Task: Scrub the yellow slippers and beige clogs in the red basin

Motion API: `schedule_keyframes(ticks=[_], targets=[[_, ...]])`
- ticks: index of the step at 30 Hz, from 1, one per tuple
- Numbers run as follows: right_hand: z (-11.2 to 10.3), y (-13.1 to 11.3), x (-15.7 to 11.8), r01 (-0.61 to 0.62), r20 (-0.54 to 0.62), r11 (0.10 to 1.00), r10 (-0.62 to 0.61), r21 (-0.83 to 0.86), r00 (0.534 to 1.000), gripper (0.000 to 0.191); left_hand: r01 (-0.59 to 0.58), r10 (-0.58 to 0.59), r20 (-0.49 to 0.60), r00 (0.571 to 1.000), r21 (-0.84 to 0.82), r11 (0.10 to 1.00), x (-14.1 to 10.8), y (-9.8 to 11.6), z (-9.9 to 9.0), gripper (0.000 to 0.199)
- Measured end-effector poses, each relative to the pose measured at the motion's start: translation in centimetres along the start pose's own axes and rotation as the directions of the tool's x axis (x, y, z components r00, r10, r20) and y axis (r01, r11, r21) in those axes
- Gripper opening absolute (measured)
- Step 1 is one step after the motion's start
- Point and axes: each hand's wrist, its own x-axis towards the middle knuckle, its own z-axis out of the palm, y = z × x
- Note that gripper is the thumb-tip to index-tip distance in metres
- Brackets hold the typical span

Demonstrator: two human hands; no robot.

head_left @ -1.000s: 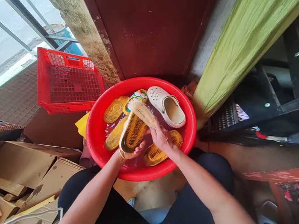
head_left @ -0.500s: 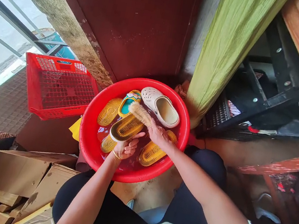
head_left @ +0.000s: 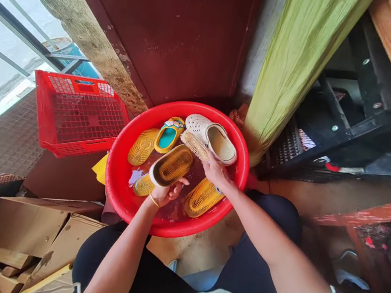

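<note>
My left hand (head_left: 168, 192) holds a shoe (head_left: 172, 165) with its yellow-brown sole turned up, above the water in a round red basin (head_left: 116, 168). In my right hand (head_left: 217, 171) is a scrubbing brush (head_left: 195, 145), its pale bristles just right of and above the shoe. A white clog (head_left: 215, 139) lies at the basin's upper right, behind the brush. The small yellow shoe with a teal inside (head_left: 167, 137) sits left of it. Yellow soles lie at the left (head_left: 142, 147), the lower left (head_left: 143, 185) and the lower right (head_left: 202, 199).
A red plastic crate (head_left: 80, 116) stands left of the basin. Cardboard boxes (head_left: 18, 226) with wood pieces are at the lower left. A dark red panel (head_left: 164, 25) rises behind the basin, beside a green cloth (head_left: 297, 58). A black metal frame (head_left: 356, 134) stands at the right.
The brush and my right hand have moved right, off the shoe's end. My left hand has raised and tilted the shoe slightly to the right.
</note>
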Motion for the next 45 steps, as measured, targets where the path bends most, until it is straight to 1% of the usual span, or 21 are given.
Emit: schedule_keyframes(ticks=[3,5,8,10,12,14,15,16,17,20,23,25,27,30,32,34,36,39,41,43,45], targets=[[-0.8,0.4,1.0,0.016,-0.114,0.997,-0.007,0.080,0.993,0.055,-0.029,0.098,-0.176,0.979,0.359,0.933,0.5,-0.6,0.6,0.037],[-1.3,0.1,0.9,0.050,-0.140,0.995,-0.038,0.090,0.989,0.056,-0.038,0.185,-0.226,0.956,0.533,0.846,0.8,-1.2,1.1,0.044],[-2.2,-0.5,0.1,0.100,-0.095,0.994,-0.096,0.041,0.991,0.058,-0.110,0.311,-0.211,0.927,0.640,0.760,0.5,-1.0,1.3,0.029],[-2.8,-0.8,-0.4,0.112,-0.023,0.994,-0.112,-0.017,0.993,0.061,-0.136,0.386,-0.246,0.889,0.664,0.735,0.0,0.3,0.4,0.040],[-3.3,-0.9,-0.6,0.101,0.054,0.990,-0.096,-0.096,0.994,0.062,-0.122,0.468,-0.333,0.819,0.696,0.708,-0.4,2.6,-1.3,0.049],[-3.6,-0.9,-0.7,0.098,0.119,0.980,-0.078,-0.172,0.990,0.061,-0.036,0.597,-0.393,0.699,0.815,0.579,-0.4,5.3,-3.8,0.049],[-3.7,-0.7,-0.7,0.101,0.141,0.975,-0.074,-0.197,0.987,0.060,0.064,0.643,-0.400,0.653,0.875,0.480,-0.2,6.5,-5.1,0.051],[-3.7,-0.6,-0.6,0.107,0.154,0.971,-0.075,-0.212,0.985,0.059,0.175,0.653,-0.397,0.645,0.908,0.379,0.1,7.4,-6.4,0.056],[-3.7,-0.4,-0.6,0.111,0.160,0.970,-0.077,-0.218,0.984,0.058,0.268,0.643,-0.401,0.653,0.916,0.300,0.5,8.1,-7.7,0.064],[-3.5,0.3,-0.7,0.134,0.161,0.968,-0.101,-0.211,0.982,0.058,0.400,0.566,-0.428,0.705,0.898,0.182,1.9,8.3,-10.3,0.085],[-3.5,0.6,-1.0,0.148,0.175,0.970,-0.114,-0.194,0.978,0.055,0.428,0.551,-0.443,0.707,0.888,0.165,3.2,7.0,-11.3,0.098],[-3.9,0.4,-1.1,0.135,0.201,0.970,-0.093,-0.205,0.975,0.054,0.462,0.545,-0.473,0.692,0.871,0.168,3.8,6.3,-11.2,0.101],[-4.4,-0.2,-1.1,0.125,0.244,0.964,-0.066,-0.234,0.968,0.055,0.504,0.496,-0.519,0.696,0.845,0.177,4.3,6.0,-10.7,0.101],[-4.9,-1.0,-1.0,0.114,0.298,0.954,-0.028,-0.276,0.954,0.057,0.538,0.401,-0.587,0.704,0.808,0.238,4.6,6.5,-9.5,0.097],[-5.1,-1.3,-0.9,0.103,0.312,0.952,-0.008,-0.289,0.950,0.058,0.539,0.389,-0.624,0.678,0.782,0.314,4.3,7.2,-8.7,0.089],[-5.1,-1.3,-0.7,0.100,0.312,0.953,-0.006,-0.284,0.950,0.059,0.519,0.404,-0.636,0.658,0.771,0.369,3.5,7.9,-7.8,0.080],[-5.0,-1.2,-0.6,0.091,0.301,0.957,-0.005,-0.274,0.954,0.059,0.477,0.436,-0.606,0.666,0.795,0.376,2.1,8.5,-6.8,0.072],[-4.8,-1.2,-0.5,0.066,0.295,0.963,0.014,-0.260,0.955,0.059,0.394,0.513,-0.517,0.685,0.855,0.336,-0.8,8.8,-5.2,0.067],[-4.7,-1.3,-0.4,0.050,0.292,0.965,0.028,-0.257,0.956,0.060,0.336,0.588,-0.444,0.676,0.896,0.290,-2.8,8.7,-4.2,0.063],[-4.5,-1.4,-0.4,0.037,0.273,0.965,0.037,-0.260,0.961,0.060,0.276,0.679,-0.376,0.630,0.926,0.256,-4.7,8.5,-3.3,0.061],[-4.3,-1.3,-0.5,0.022,0.242,0.967,0.042,-0.255,0.969,0.060,0.209,0.743,-0.368,0.559,0.930,0.303,-6.3,8.1,-2.6,0.061]])
